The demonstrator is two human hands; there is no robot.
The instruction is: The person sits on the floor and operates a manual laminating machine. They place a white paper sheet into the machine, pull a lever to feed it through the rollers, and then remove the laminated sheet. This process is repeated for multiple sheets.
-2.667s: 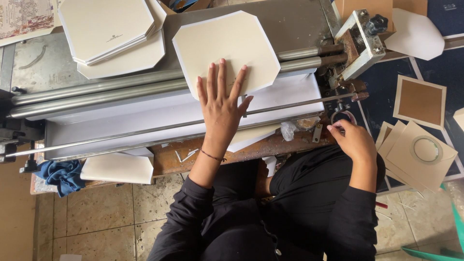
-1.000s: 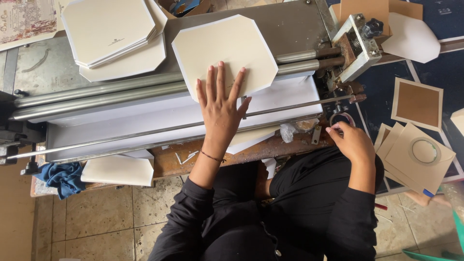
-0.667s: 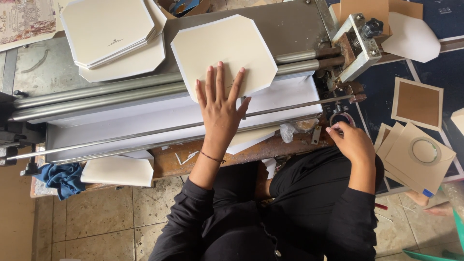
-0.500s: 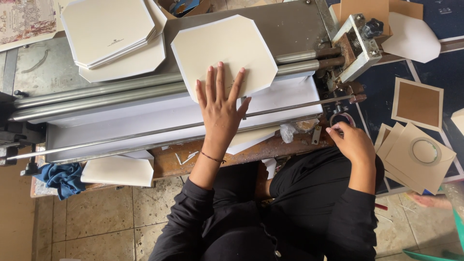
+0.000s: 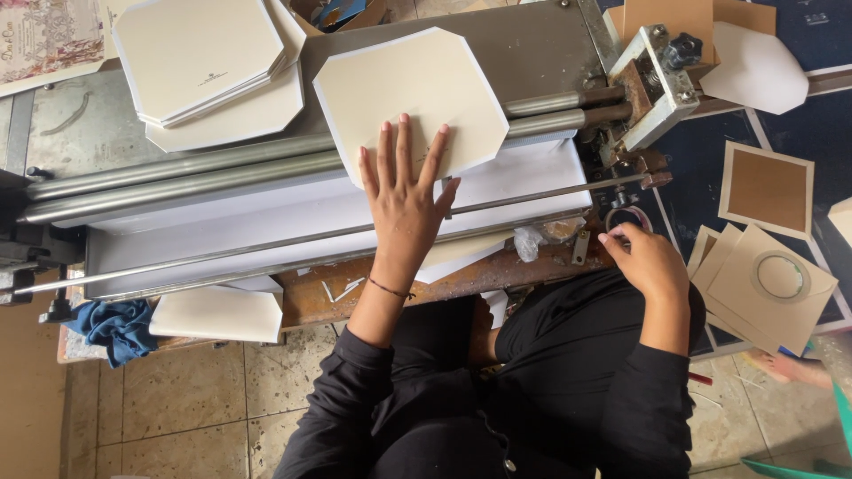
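Left hand [image 5: 404, 191] lies flat, fingers [image 5: 388, 151] spread open, pressing the cream octagonal card [image 5: 408, 93] against the rollers [image 5: 222, 168] of the hand-cranked press. Nothing gripped, just palm pressure.

Card sits mostly on the far side of the rollers, on the grey metal bed [image 5: 524, 53]; its near edge is under the fingertips, right at the roller line. A thin rod [image 5: 266, 244] runs across below the palm, over white sheets [image 5: 195, 239].

Right hand [image 5: 643, 257] is closed around the crank handle [image 5: 628, 217] at the machine's right end; the handle is largely hidden by the fingers, so the grip detail is unclear.

Progress, as a judgement: this card looks mid-pass, not cleared. A stack of similar octagonal cards [image 5: 204, 58] rests at the far left of the desk, apart from the machine. Can't tell whether those are finished or waiting.

Around: white card piece [image 5: 217, 315] and blue rag [image 5: 115, 326] at the near-left edge, brown board squares [image 5: 768, 186] and a tape roll [image 5: 781, 277] to the right, well apart from both hands.
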